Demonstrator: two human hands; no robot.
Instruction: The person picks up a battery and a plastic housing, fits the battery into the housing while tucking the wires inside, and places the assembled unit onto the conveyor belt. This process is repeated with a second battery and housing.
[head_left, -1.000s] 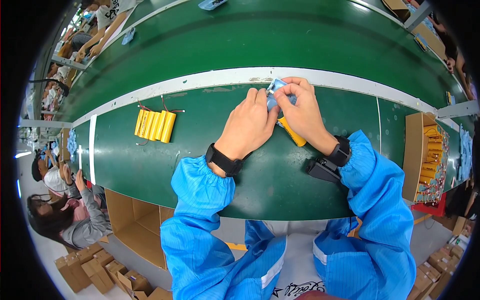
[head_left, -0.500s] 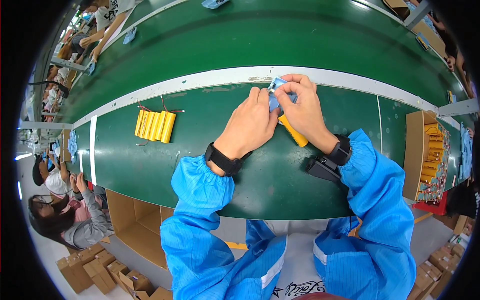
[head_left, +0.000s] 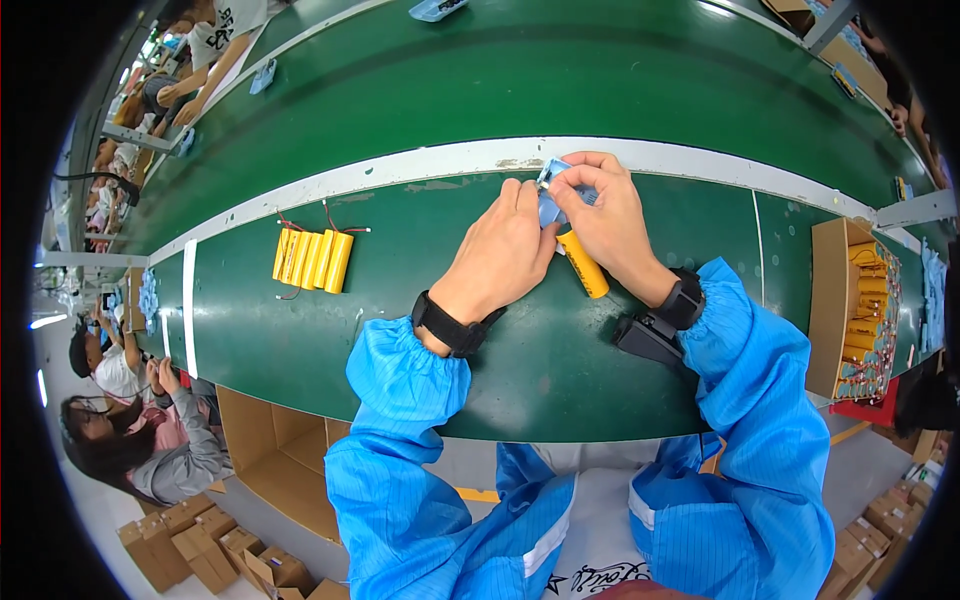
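Note:
Both my hands meet over the green belt near its white stripe. My left hand (head_left: 503,247) and my right hand (head_left: 606,222) together grip a yellow battery pack (head_left: 583,267) that slants down toward me. At its far end they pinch a small pale blue piece (head_left: 552,196) with the fingertips. Both wrists wear black bands, and my sleeves are bright blue. A second yellow battery pack (head_left: 312,259) with thin red and black wires lies flat on the belt to the left, apart from my hands.
A cardboard box (head_left: 834,300) holding several yellow packs stands at the right. A black device (head_left: 650,340) lies under my right wrist. Open cartons (head_left: 270,460) sit below the belt's near edge. Other people work at the far left and beyond the belt.
My hands stay in nearly the same spot; the fingers have shifted slightly on the blue piece at the pack's far end.

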